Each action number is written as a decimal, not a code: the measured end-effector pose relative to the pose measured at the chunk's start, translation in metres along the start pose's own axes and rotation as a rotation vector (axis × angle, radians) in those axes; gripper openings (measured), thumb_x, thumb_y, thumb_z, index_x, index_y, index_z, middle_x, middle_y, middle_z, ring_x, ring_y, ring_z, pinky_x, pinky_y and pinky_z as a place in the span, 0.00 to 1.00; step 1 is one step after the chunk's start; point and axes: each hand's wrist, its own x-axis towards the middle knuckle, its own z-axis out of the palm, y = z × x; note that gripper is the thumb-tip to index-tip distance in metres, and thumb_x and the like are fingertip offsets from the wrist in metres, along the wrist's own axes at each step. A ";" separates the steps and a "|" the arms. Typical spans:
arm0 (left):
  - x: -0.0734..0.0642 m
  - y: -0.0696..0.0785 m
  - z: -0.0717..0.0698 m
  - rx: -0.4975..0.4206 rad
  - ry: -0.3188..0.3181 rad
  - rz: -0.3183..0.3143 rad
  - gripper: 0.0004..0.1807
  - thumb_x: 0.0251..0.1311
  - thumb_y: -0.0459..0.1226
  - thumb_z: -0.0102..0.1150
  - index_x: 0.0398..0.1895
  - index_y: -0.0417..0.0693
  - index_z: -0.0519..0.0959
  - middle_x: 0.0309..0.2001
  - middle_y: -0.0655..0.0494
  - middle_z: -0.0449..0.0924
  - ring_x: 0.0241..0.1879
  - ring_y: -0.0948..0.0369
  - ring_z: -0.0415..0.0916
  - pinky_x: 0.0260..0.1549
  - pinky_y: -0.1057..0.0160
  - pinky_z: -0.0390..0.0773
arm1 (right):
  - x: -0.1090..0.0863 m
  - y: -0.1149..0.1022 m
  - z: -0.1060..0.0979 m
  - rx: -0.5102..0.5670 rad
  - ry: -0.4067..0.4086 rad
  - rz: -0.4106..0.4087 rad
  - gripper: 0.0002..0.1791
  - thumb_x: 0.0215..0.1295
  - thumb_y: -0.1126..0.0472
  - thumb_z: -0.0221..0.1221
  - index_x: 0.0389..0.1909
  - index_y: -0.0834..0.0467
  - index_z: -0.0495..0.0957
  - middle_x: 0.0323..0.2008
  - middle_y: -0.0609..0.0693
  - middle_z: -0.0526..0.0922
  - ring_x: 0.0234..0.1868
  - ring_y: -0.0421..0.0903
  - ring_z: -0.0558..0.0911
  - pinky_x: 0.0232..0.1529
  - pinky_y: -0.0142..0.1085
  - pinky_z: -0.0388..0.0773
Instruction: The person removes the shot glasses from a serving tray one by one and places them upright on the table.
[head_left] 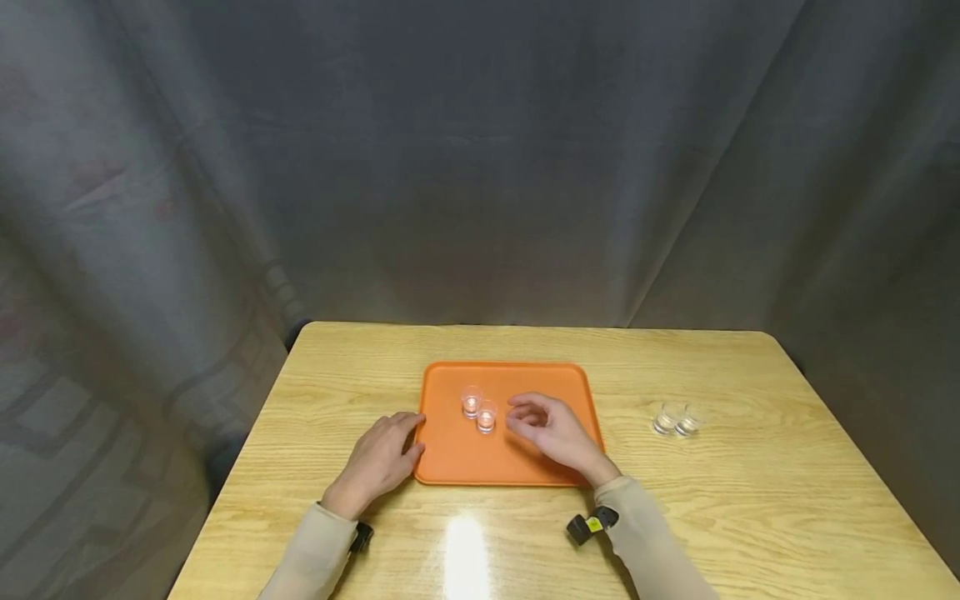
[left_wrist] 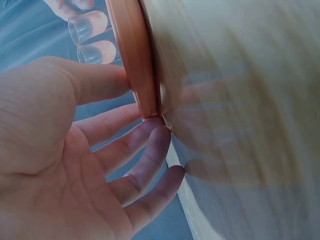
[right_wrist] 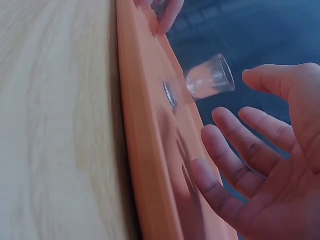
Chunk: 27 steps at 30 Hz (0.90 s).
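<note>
Two small clear shot glasses stand upright on an orange tray, the nearer glass close beside the farther glass. My left hand rests at the tray's left edge; in the left wrist view, the thumb and fingertips touch the rim and the table by it. Over the tray's right half hovers my right hand, fingers spread and loosely bent, holding nothing. In the right wrist view, a shot glass stands just beyond its thumb and fingertips, with a gap between.
Two more clear shot glasses stand side by side on the wooden table, right of the tray. A grey curtain hangs behind the table's far edge.
</note>
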 end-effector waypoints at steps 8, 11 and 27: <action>0.000 0.001 -0.001 0.000 0.008 0.007 0.25 0.71 0.36 0.67 0.69 0.37 0.79 0.67 0.38 0.80 0.68 0.40 0.77 0.74 0.39 0.72 | 0.008 -0.002 0.014 0.026 0.007 -0.028 0.21 0.68 0.61 0.70 0.59 0.63 0.83 0.52 0.58 0.90 0.49 0.50 0.89 0.52 0.31 0.84; -0.001 0.002 -0.001 -0.003 0.004 0.002 0.25 0.71 0.36 0.67 0.69 0.38 0.79 0.67 0.38 0.80 0.68 0.40 0.77 0.73 0.39 0.73 | 0.010 -0.003 0.019 0.025 0.011 -0.021 0.20 0.67 0.61 0.72 0.58 0.61 0.84 0.50 0.57 0.90 0.49 0.49 0.89 0.50 0.31 0.84; 0.000 0.002 0.000 0.019 0.002 -0.008 0.25 0.71 0.37 0.67 0.69 0.39 0.79 0.67 0.40 0.80 0.67 0.39 0.78 0.67 0.40 0.79 | 0.018 -0.006 0.031 -0.023 0.047 0.000 0.21 0.62 0.57 0.75 0.56 0.56 0.87 0.49 0.51 0.90 0.47 0.45 0.87 0.49 0.32 0.83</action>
